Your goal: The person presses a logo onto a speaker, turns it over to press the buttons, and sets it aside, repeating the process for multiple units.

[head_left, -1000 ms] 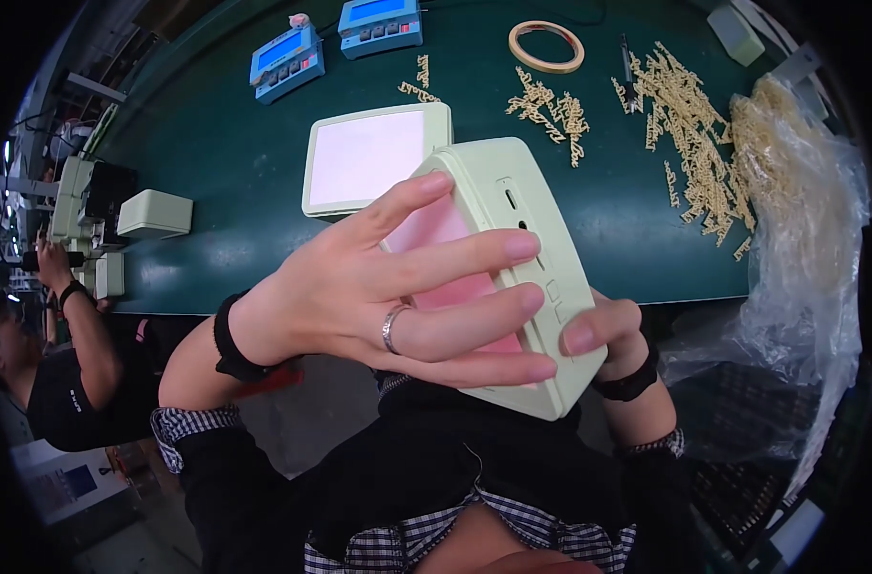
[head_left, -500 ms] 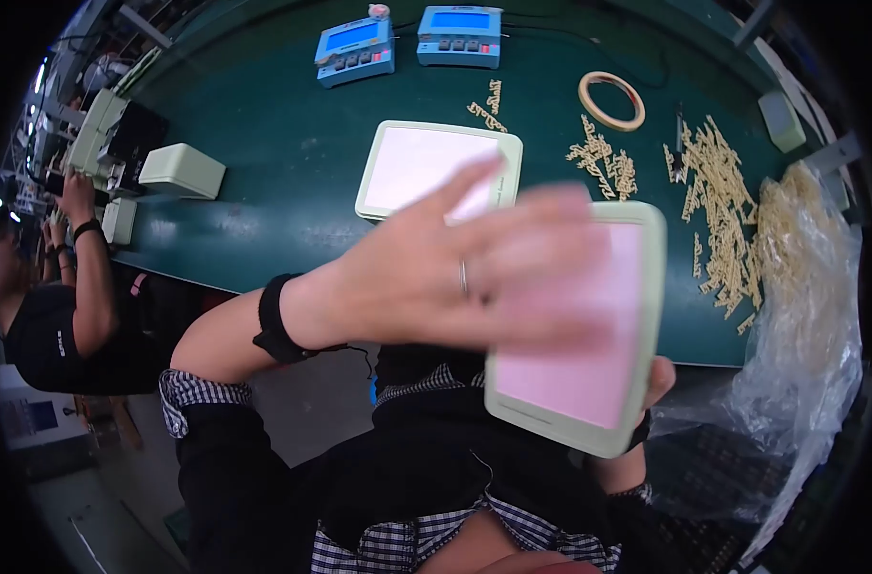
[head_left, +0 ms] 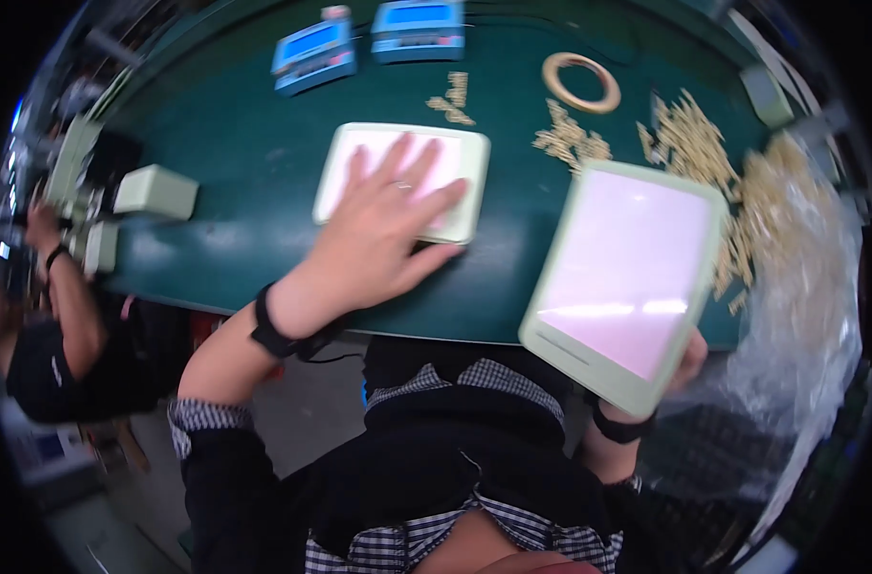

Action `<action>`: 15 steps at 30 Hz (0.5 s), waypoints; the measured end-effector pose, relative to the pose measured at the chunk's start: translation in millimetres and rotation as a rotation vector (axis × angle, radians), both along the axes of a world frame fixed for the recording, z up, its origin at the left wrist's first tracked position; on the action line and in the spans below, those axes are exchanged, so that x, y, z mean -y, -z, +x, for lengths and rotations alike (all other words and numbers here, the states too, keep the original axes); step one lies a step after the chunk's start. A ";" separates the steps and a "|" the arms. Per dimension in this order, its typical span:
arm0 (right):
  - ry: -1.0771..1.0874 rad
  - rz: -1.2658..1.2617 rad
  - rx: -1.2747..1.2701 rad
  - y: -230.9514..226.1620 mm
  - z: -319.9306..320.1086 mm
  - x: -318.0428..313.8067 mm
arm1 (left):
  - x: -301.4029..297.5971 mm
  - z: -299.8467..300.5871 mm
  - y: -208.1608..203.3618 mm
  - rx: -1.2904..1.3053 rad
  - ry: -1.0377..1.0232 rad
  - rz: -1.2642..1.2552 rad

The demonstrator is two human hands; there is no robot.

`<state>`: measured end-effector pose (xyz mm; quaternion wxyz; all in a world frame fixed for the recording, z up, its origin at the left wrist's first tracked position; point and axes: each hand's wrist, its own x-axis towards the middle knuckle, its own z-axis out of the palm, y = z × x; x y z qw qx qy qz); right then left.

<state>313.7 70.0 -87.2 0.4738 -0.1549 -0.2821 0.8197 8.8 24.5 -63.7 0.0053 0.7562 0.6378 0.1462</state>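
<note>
My left hand (head_left: pixel 376 218) lies across a pale green panel (head_left: pixel 469 191) with a pinkish-white screen, flat on the bench. Its fingers are spread over the screen, and the thumb is by the panel's near edge. A second, similar panel (head_left: pixel 618 263) is held tilted up off the bench at the right, with light glaring off its screen. My right hand (head_left: pixel 689 362) grips this one by its lower right edge. Most of that hand's fingers are hidden behind the panel.
Two blue boxes with screens (head_left: pixel 315 57) stand at the back. A tape roll (head_left: pixel 581 83), piles of small beige pieces (head_left: pixel 696 139) and a clear plastic bag (head_left: pixel 799 258) lie at the right. A pale green housing (head_left: pixel 158 192) sits at left, near another person (head_left: pixel 58 335).
My left hand has left the held panel's screen and moved left onto the panel on the bench. The held panel has shifted up and to the right in view.
</note>
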 end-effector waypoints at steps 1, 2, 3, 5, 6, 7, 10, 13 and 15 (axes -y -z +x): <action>-0.025 -0.029 0.025 2.3 -4.3 -1.8 | 1.6 -8.4 -3.1 -0.007 0.040 -0.044; -0.041 -0.051 0.064 -1.4 -8.5 -2.5 | 0.5 -19.4 -9.6 -0.006 0.085 -0.085; -0.069 -0.075 0.102 -4.3 -13.3 -4.3 | 0.8 -27.4 -16.5 -0.002 0.120 -0.085; -0.088 -0.108 0.183 -11.0 -17.5 -6.4 | -2.6 -42.8 -24.5 -0.055 0.205 -0.191; -0.085 -0.123 0.207 -13.6 -20.9 -6.5 | -1.2 -52.5 -27.7 -0.058 0.213 -0.190; -0.081 -0.138 0.228 -14.0 -21.9 -6.2 | -0.7 -61.2 -30.3 -0.087 0.197 -0.207; -0.104 -0.170 -0.006 3.3 -19.0 -2.0 | 5.7 -78.9 -36.9 -0.152 0.136 -0.241; -0.196 -0.217 -0.520 25.3 -14.5 1.1 | 14.7 -99.9 -43.8 -0.162 -0.045 -0.194; -0.130 -0.091 -0.319 33.0 -1.1 -0.5 | 15.1 -97.7 -40.1 -0.133 -0.167 -0.152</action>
